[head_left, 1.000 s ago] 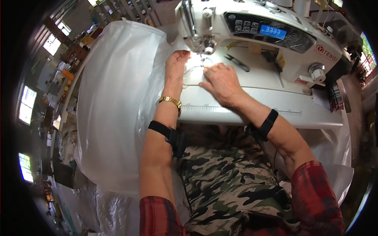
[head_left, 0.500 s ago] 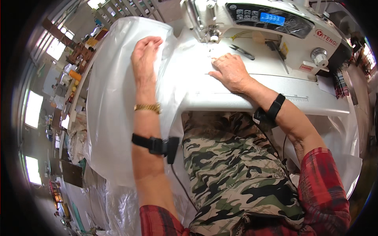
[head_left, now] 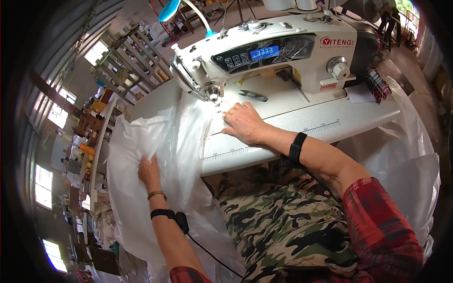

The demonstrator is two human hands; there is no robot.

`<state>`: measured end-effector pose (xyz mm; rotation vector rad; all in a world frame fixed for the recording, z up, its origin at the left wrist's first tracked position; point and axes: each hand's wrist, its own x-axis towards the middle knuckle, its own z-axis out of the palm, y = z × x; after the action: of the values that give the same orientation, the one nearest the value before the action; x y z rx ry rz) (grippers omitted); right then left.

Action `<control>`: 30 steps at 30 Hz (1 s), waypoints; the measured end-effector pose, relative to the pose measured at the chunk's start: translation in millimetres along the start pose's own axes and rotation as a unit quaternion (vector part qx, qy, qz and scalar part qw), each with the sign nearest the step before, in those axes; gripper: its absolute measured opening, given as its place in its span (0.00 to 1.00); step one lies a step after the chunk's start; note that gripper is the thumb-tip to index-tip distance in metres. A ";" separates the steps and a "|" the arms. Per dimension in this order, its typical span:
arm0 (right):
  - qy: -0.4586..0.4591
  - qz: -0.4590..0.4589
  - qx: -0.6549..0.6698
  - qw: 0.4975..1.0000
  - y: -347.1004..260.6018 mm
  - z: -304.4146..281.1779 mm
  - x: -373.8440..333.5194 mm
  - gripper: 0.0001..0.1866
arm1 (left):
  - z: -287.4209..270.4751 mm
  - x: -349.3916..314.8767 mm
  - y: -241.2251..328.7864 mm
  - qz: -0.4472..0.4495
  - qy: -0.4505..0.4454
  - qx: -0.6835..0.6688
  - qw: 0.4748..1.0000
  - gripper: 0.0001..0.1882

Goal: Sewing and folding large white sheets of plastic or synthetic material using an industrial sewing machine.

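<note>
A large translucent white plastic sheet spreads from under the needle area of a white sewing machine and hangs down to the left. Low on that side, my left hand is closed on a fold of the sheet, its fingers partly hidden. My right hand rests on the machine bed just right of the presser foot. Its fingers lie forward with the thumb apart, the fingertips beside the sheet's edge. Behind that hand lie small dark thread snips.
Camouflage cloth covers my lap below the bed's front edge. A bundle of plaid cloth sits by the machine's right end. More clear plastic hangs at the right. A blue lamp arches above, and a cluttered bench stands left.
My left hand has come down and nearer along the sheet, closing on it. The plastic now hangs lower and more creased. My right hand stays by the presser foot; the view has shifted.
</note>
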<state>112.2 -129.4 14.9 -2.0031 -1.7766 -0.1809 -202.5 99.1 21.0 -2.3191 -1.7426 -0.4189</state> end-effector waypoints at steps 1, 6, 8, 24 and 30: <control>0.000 0.004 0.007 1.000 0.2 -0.2 -0.2 0.24 | 0.8 0.0 -5.3 0.028 0.008 -0.024 0.999 0.23; 0.013 -0.017 0.021 1.000 10.2 4.8 -2.1 0.24 | -8.7 -32.7 -60.1 0.056 -0.015 0.045 0.997 0.20; 0.027 -0.029 0.036 0.999 16.1 2.6 -9.8 0.23 | -16.3 -56.0 -92.6 0.028 -0.091 0.116 0.989 0.18; -0.101 0.096 0.521 0.842 -53.2 55.9 -149.6 0.14 | -155.9 -148.6 -17.1 0.175 -0.137 -0.176 0.959 0.11; -0.195 0.128 0.533 0.813 -123.0 118.3 -137.5 0.26 | -82.2 -111.0 65.3 0.295 -0.010 -0.226 0.928 0.15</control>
<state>-52.1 -197.0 -113.4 -1.3961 -1.2596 1.1386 -176.8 -46.5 59.6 -3.0070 -0.9235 -0.7321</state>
